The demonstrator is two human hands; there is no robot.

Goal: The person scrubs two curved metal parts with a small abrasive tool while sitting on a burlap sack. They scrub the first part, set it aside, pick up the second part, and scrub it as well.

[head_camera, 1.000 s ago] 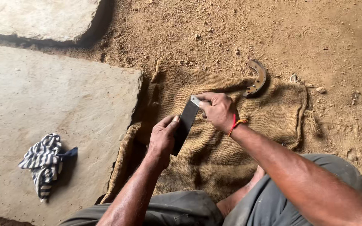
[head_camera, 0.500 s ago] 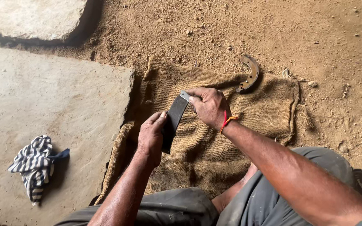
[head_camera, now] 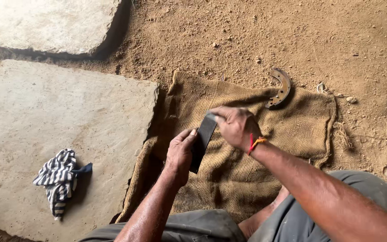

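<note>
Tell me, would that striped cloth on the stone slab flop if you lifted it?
Probably. The striped cloth lies crumpled in soft folds, so it likely droops limply. It looks thin, so probably light. On the flat stone slab it shouldn't roll.

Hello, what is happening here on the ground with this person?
A person sits on the dirt ground over a burlap sack. Both hands grip a dark flat strip: the left hand at its lower part, the right hand at its upper end. A curved rusty metal piece lies at the sack's far edge. A striped cloth lies on a stone slab to the left.
</note>
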